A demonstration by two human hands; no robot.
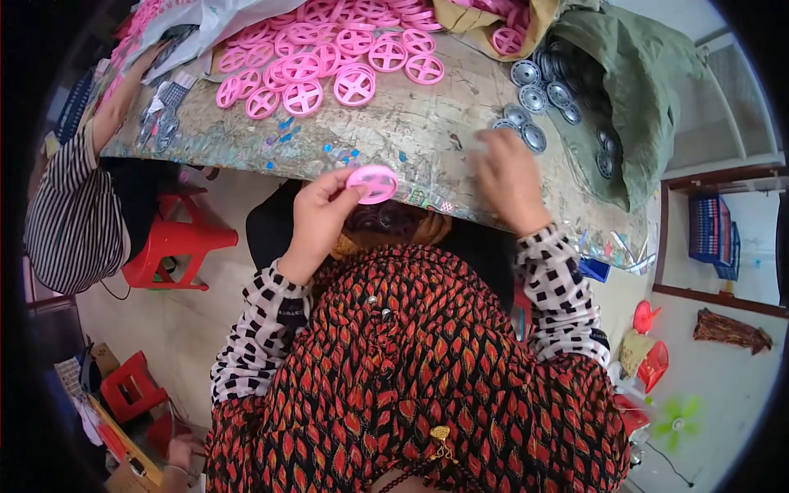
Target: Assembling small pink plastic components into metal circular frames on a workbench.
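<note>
Between the thumb and fingers of my left hand (315,215) is a pink plastic wheel (384,174) with crossed spokes, held over the near edge of the table. My right hand (514,182) is over the table to the right, its fingertips smeared by motion beside a few grey plastic discs (533,138). Whether it holds anything does not show. More grey discs (526,73) lie farther back, some inside the mouth of a green sack (645,90). A loose pile of pink wheels (302,97) covers the far middle of the table.
Small blue scraps (339,154) dot the worn tabletop (460,82). A tan sack (468,31) with pink wheels stands at the back. At the left, a person in a striped top (78,218) reaches over the table near a white sack (193,31). Red stools (185,238) stand on the floor.
</note>
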